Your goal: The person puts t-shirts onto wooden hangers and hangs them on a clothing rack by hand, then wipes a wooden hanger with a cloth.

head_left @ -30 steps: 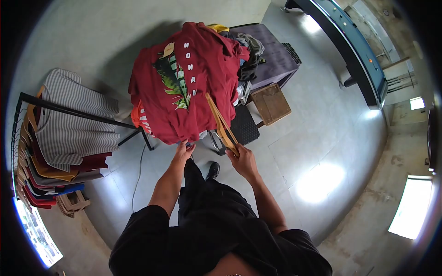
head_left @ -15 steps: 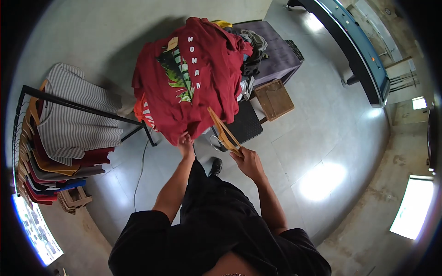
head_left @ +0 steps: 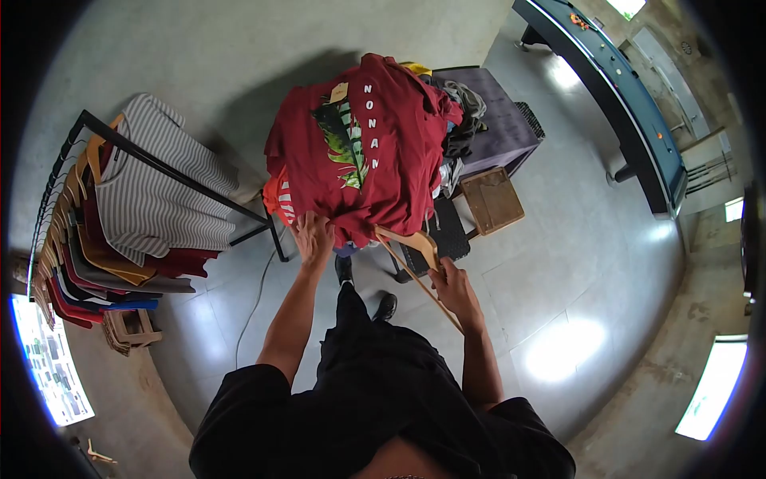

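A dark red T-shirt (head_left: 399, 191) with a leaf print, white letters and a paper tag lies spread over a pile of clothes. My left hand (head_left: 313, 239) grips its near hem at the left, thumb hidden by the cloth. In my right hand (head_left: 456, 291) is a wooden clothes hanger (head_left: 420, 243). One arm of the hanger reaches the shirt's near edge, its tip at the cloth; whether the tip is inside the shirt I cannot tell. Orange cloth (head_left: 278, 195) sticks out under the shirt's left side.
A black clothes rack (head_left: 175, 166) with striped and coloured shirts on hangers stands at left. Beside the pile are a dark cloth-covered table (head_left: 499, 120), a wooden stool (head_left: 492, 201) and a black seat (head_left: 447, 231). A pool table (head_left: 614, 88) is at far right. A cable crosses the floor.
The hanger has turned in my right hand, and its tip has come to the shirt's hem. My left hand has spread along the hem. The view has shifted, so the pile appears lower and further right.
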`<state>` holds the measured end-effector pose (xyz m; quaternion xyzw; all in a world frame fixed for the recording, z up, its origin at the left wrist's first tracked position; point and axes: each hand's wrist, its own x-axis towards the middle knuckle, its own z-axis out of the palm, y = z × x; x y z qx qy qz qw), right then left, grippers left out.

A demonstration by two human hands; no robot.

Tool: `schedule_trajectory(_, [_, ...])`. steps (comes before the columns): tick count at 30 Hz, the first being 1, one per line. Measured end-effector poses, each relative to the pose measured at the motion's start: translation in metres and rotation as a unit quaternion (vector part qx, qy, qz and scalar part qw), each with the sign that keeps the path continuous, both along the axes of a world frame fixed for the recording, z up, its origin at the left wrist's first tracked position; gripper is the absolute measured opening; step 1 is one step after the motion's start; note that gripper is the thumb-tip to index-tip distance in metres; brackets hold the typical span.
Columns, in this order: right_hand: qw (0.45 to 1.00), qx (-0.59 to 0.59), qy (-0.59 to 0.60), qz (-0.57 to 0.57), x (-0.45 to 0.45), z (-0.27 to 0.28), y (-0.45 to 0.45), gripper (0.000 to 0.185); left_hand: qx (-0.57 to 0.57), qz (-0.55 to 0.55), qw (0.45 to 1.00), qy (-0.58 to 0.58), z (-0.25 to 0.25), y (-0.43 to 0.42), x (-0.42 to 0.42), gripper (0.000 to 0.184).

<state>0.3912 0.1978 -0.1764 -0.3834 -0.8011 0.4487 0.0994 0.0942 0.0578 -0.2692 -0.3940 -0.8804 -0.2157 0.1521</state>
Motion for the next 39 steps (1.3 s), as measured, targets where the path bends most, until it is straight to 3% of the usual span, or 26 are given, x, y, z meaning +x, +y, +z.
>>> schedule_trajectory(1, [1.0, 0.002, -0.002, 0.0, 0.004, 0.006, 0.0, 0.021, -0.014, 0.003, 1.0, 0.016, 0.004, 0.0, -0.001, 0.015])
schedule_trajectory(5, [0.997, -0.065, -0.005, -0.046, 0.025, 0.039, -0.002, 0.022, 0.076, -0.032, 0.98, -0.182, -0.015, 0.011, -0.014, 0.017])
schedule_trajectory(7, [0.992, -0.1, -0.037, -0.061, 0.039, 0.049, 0.002, 0.023, 0.115, -0.013, 0.944, -0.308, -0.003, 0.019, -0.016, 0.017])
schedule_trajectory(8, [0.991, -0.106, -0.048, -0.06, 0.048, 0.05, 0.003, 0.023, 0.117, -0.037, 0.942, -0.313, 0.003, 0.021, -0.014, 0.017])
schedule_trajectory(10, [0.99, -0.112, -0.06, -0.06, 0.057, 0.043, 0.003, 0.026, 0.125, -0.083, 0.935, -0.322, 0.022, 0.025, -0.01, 0.016])
schedule_trajectory(13, [0.992, -0.111, -0.028, -0.043, 0.049, 0.025, -0.003, 0.026, 0.02, -0.188, 0.953, -0.238, 0.042, 0.035, -0.006, 0.015])
schedule_trajectory(17, [0.995, -0.064, 0.064, -0.033, 0.017, 0.001, -0.017, 0.02, -0.12, -0.154, 0.962, -0.19, 0.077, 0.046, 0.006, 0.024])
schedule_trajectory(18, [0.994, -0.06, 0.074, -0.047, 0.01, -0.003, -0.02, 0.02, -0.108, -0.152, 0.969, -0.161, 0.089, 0.048, 0.009, 0.035])
schedule_trajectory(21, [0.99, -0.055, 0.099, -0.081, -0.007, -0.004, -0.026, 0.019, -0.158, -0.118, 0.967, -0.164, 0.14, 0.056, 0.021, 0.045])
schedule_trajectory(23, [0.986, -0.068, 0.113, -0.101, -0.017, -0.001, -0.03, 0.018, -0.107, -0.097, 0.973, -0.182, 0.142, 0.063, 0.016, 0.051])
schedule_trajectory(27, [0.997, 0.039, 0.045, -0.049, -0.049, -0.009, -0.031, 0.023, -0.024, -0.14, 0.967, -0.209, 0.159, 0.09, 0.002, 0.062])
schedule_trajectory(30, [0.996, 0.091, 0.017, -0.008, -0.078, -0.003, -0.03, 0.027, -0.013, -0.207, 0.967, -0.146, 0.148, 0.111, -0.013, 0.061])
schedule_trajectory(33, [0.993, 0.112, 0.011, 0.017, -0.108, -0.002, -0.024, 0.025, -0.006, -0.224, 0.94, -0.257, 0.194, 0.121, 0.006, 0.06])
schedule_trajectory(37, [0.984, 0.176, 0.03, 0.019, -0.153, -0.02, -0.004, 0.024, -0.088, -0.291, 0.926, -0.223, 0.229, 0.113, 0.012, 0.057])
schedule_trajectory(39, [0.949, 0.301, 0.092, 0.032, -0.164, -0.031, 0.021, 0.032, -0.052, -0.407, 0.893, -0.187, 0.211, 0.098, 0.001, 0.055])
